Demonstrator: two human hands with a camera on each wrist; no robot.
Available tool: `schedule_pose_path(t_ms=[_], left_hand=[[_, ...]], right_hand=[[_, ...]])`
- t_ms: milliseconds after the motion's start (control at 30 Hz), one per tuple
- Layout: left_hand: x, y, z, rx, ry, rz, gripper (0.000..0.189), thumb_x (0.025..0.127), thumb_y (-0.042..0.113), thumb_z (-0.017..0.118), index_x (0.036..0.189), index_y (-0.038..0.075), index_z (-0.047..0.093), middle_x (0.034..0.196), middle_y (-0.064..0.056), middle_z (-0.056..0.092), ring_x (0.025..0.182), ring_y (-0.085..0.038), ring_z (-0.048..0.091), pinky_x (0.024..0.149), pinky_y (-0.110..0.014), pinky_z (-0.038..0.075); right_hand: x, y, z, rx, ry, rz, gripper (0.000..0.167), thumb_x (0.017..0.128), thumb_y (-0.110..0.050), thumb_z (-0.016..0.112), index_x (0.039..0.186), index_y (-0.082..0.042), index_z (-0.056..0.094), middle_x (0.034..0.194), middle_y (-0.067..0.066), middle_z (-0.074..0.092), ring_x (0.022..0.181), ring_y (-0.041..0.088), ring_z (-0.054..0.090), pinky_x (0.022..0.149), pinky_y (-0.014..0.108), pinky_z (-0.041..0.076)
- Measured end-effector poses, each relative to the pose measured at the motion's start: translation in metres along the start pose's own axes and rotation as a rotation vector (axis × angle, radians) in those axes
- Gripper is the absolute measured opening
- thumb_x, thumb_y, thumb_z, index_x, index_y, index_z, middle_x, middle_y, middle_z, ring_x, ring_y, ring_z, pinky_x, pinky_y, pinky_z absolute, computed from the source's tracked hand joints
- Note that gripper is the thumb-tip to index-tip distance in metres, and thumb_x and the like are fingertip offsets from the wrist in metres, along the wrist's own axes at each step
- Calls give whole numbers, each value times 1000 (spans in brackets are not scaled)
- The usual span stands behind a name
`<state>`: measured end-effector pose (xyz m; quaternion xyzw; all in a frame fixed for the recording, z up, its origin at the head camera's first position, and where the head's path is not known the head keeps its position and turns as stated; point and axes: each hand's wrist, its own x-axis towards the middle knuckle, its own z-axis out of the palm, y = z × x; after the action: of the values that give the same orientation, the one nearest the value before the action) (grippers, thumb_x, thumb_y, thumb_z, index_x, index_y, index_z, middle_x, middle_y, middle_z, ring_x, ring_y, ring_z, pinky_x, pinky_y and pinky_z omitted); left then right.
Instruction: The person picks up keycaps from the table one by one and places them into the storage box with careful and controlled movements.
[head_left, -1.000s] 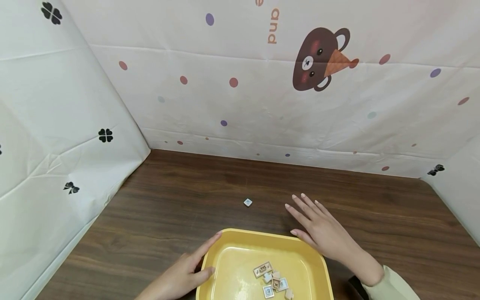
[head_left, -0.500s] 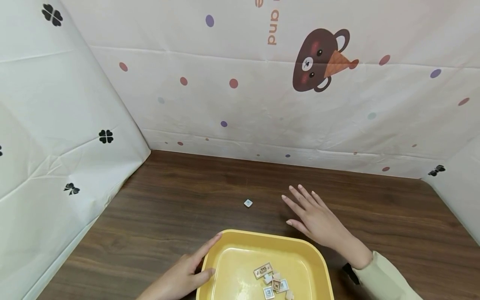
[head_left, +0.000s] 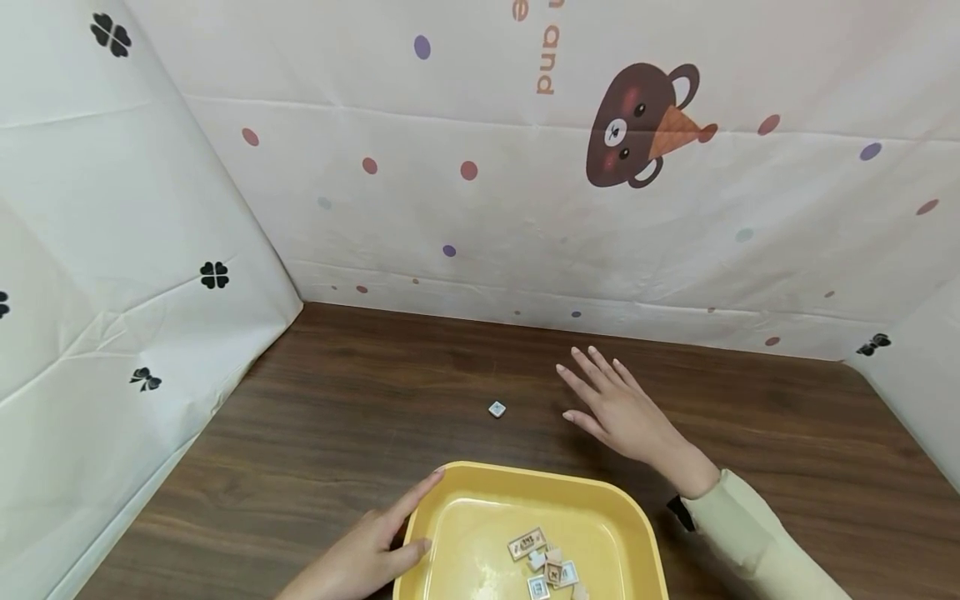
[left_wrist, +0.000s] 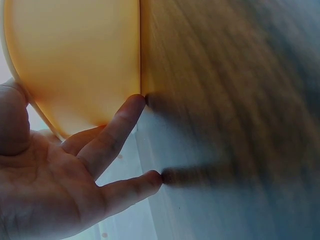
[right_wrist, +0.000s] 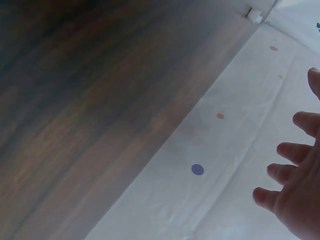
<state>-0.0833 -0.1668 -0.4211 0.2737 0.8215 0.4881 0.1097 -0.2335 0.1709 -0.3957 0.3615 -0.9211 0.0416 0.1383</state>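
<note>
My left hand holds the left side of a yellow plastic tray, thumb over the rim and fingers along the outer wall. In the left wrist view, two fingertips reach down to the table. Fingers spread and holding nothing, my right hand hovers beyond the tray's far right corner. To its left on the table lies one small white square tile with a bluish print, also visible as a white piece in the right wrist view.
Several small printed pieces, among them a rectangular wooden tile and a white square tile, lie in the tray. The dark wood table ends at white printed cloth behind and at both sides.
My right hand has moved away from the tray's rim, up and leftward over the table, fingers still spread. My left hand, the tray and the lone tile have stayed in place.
</note>
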Motion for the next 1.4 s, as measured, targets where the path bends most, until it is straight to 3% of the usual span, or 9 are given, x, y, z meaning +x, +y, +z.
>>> schedule_pose_path(t_ms=[367, 600, 900, 1067, 1400], left_hand=[[-1, -3, 1, -65, -16, -1, 64, 92, 10, 52, 146, 16, 19, 83, 0, 62, 70, 0, 56, 60, -21, 48], [-1, -3, 0, -52, -13, -6, 64, 92, 11, 52, 146, 16, 19, 82, 2, 62, 70, 1, 57, 61, -20, 48], [0, -2, 0, -40, -6, -5, 64, 91, 10, 52, 146, 16, 20, 87, 0, 62, 72, 0, 56, 62, -20, 47], [0, -2, 1, -24, 3, 12, 64, 91, 10, 52, 146, 16, 20, 85, 1, 62, 72, 1, 56, 62, -20, 47], [1, -2, 0, -21, -5, 12, 64, 91, 9, 53, 146, 15, 20, 75, 6, 60, 66, 3, 55, 58, -20, 47]], right_hand=[[23, 10, 7, 18, 11, 37, 60, 92, -42, 49, 142, -13, 34, 147, 17, 23, 134, 36, 19, 104, 52, 18], [39, 11, 12, 58, 21, 33, 59, 93, -41, 47, 142, -12, 33, 147, 18, 23, 134, 36, 19, 104, 53, 19], [63, 7, 24, 294, -18, 64, 59, 95, -39, 43, 144, -9, 27, 147, 20, 22, 134, 37, 17, 104, 52, 20], [71, 5, 28, 498, -31, 127, 60, 95, -42, 41, 145, -13, 24, 148, 17, 21, 135, 35, 17, 103, 53, 21], [82, 1, 43, 917, 38, 264, 57, 93, -33, 51, 142, -12, 32, 141, 18, 36, 128, 31, 35, 99, 47, 33]])
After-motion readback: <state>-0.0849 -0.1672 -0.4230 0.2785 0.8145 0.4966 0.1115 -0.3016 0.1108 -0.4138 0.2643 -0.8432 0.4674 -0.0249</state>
